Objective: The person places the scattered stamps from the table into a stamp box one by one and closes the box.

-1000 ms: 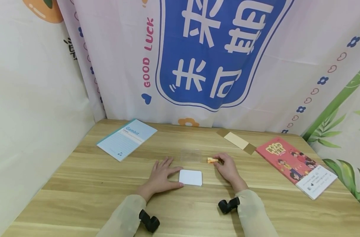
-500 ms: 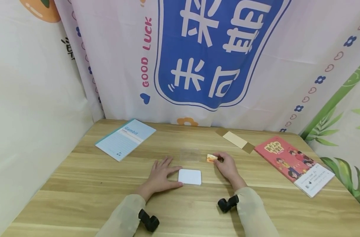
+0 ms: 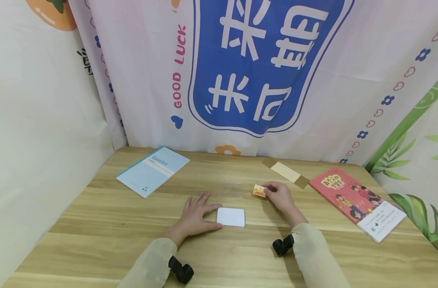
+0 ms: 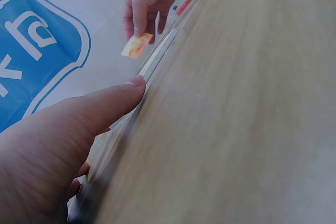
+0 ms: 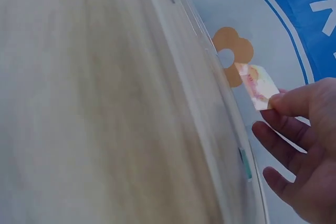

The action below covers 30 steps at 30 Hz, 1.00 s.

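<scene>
My right hand (image 3: 281, 198) pinches a small orange-and-yellow picture card (image 3: 259, 191) by its edge, thumb against fingertips. In the right wrist view the card (image 5: 258, 86) stands tilted above the table, its printed side showing. My left hand (image 3: 194, 218) rests on the table with fingers spread, thumb and index tip at the left edge of a white rounded rectangle (image 3: 231, 217) that looks like a card or small pad. The left wrist view shows the thumb (image 4: 113, 103) along its edge. Behind it lies a clear plastic rectangle (image 3: 230, 190).
A light-blue notebook (image 3: 153, 171) lies at the back left of the wooden table (image 3: 96, 232). Toward the back right are a cream strip with brown ends (image 3: 286, 172) and a red booklet (image 3: 348, 196). A printed curtain (image 3: 150, 80) hangs behind the table.
My right hand has lifted the small card and turned it so more of its printed face shows, with the wrist shifting slightly right. My left hand stays in place.
</scene>
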{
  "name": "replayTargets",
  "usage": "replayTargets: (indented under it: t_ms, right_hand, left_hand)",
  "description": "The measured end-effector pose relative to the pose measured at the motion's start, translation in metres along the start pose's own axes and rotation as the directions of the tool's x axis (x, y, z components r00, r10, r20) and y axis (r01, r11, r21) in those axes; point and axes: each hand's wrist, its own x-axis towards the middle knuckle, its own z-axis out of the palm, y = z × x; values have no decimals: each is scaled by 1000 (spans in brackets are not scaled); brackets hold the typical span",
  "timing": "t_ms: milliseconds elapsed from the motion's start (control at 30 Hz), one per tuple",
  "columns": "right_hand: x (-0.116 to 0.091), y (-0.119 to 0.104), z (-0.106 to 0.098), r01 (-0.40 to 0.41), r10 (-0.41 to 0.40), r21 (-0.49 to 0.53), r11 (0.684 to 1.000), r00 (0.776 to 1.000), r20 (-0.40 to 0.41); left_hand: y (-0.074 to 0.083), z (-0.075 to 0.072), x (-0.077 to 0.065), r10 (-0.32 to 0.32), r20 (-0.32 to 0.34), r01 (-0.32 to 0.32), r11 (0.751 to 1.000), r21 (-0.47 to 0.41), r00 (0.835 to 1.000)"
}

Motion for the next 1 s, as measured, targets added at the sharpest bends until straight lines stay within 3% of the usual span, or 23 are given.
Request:
replayTargets:
  t_ms: [233,467,767,1000]
  right_hand:
    - [-8,-18,-3,2,-9,116,993,998,54]
    - [-25,-47,11,-6,-31,258,966,990,139]
    - [-39,-58,39,-55,-8,281,958,976,218]
    - [-49,-67,49,1,-73,310,951,973,219]
  left_hand:
    - [-1,2,0,-3,6,3,1000,0,1000]
    - [0,1,0,-11,8,11,1000,2,1000]
    - [1,0,0,-20,24,20,1000,14,999]
    - [0,0,0,-5,19,5,1000,19,1000]
